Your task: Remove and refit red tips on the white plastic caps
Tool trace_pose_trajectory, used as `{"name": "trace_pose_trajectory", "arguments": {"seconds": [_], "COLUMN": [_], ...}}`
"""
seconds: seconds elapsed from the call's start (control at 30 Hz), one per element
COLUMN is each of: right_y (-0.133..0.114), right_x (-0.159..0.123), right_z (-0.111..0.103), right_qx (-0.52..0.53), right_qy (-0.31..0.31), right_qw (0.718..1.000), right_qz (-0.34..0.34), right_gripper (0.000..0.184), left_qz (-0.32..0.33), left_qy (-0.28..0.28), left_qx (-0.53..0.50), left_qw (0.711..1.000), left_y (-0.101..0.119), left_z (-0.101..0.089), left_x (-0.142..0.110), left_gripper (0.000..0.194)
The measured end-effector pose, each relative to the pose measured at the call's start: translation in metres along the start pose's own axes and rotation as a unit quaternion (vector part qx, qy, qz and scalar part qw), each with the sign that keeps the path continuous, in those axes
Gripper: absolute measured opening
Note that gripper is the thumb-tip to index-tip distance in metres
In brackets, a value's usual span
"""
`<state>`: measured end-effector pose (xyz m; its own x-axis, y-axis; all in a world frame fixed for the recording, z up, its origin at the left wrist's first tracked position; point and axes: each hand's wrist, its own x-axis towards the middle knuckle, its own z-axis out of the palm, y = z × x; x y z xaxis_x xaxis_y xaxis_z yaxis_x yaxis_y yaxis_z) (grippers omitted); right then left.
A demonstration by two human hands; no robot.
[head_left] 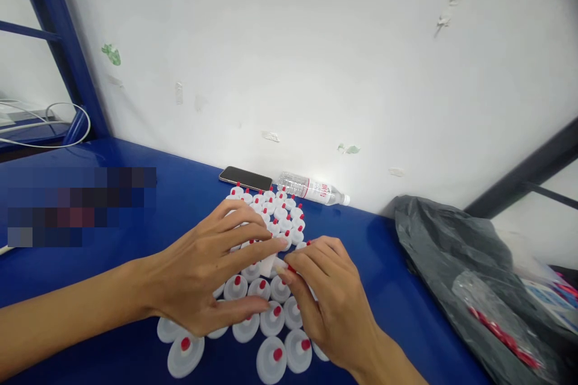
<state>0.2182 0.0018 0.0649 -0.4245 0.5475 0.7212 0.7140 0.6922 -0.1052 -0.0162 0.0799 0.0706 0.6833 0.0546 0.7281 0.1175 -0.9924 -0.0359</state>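
Many white, round nozzle caps with small red tips (266, 362) stand in a dense cluster on the blue table. My left hand (208, 261) reaches over the cluster from the left, its fingers spread and thumb apart, gripping nothing. On the right side of the cluster, my right hand (332, 298) has its thumb and index finger pinched on a red tip (291, 269). A white cap seems to sit under this tip, partly covered by the fingers. Both hands hide several caps in the middle of the group.
Behind the caps lie a black phone (246, 178) and a clear plastic bottle (311, 188) on its side, near the white wall. A dark grey bag (433, 252) on the right bears a clear bag of red pieces (501, 331). A white cable (85, 126) loops at far left.
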Motion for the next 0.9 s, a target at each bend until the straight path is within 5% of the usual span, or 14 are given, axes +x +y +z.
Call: {"name": "trace_pose_trajectory", "arguments": {"seconds": [0.2,0.57,0.73,0.83,0.9], "right_y": [-0.001,-0.007,-0.011,0.009,0.031], "right_x": [0.001,0.012,0.006,-0.003,-0.008], "right_z": [0.001,-0.01,-0.01,-0.025,-0.039], "right_qx": [-0.016,-0.052,-0.037,-0.048,-0.085], "right_qy": [0.015,0.039,0.05,0.091,0.12], "right_qw": [1.0,0.994,0.993,0.993,0.989], "right_qz": [-0.023,-0.089,-0.101,-0.054,0.019], "right_gripper": [0.014,0.017,0.018,0.014,0.017], "left_qz": [0.011,-0.037,-0.132,-0.236,-0.288], "left_qy": [0.002,0.038,0.04,0.044,0.076], "left_qx": [0.027,-0.144,-0.222,-0.247,-0.232], "left_qw": [1.0,0.988,0.965,0.939,0.926], "left_y": [-0.001,0.015,0.019,0.0,-0.021], "left_z": [0.003,0.007,0.005,-0.008,-0.019], "left_x": [0.004,0.017,0.008,0.002,0.001], "left_gripper": [0.028,0.025,0.002,0.041,0.051]}}
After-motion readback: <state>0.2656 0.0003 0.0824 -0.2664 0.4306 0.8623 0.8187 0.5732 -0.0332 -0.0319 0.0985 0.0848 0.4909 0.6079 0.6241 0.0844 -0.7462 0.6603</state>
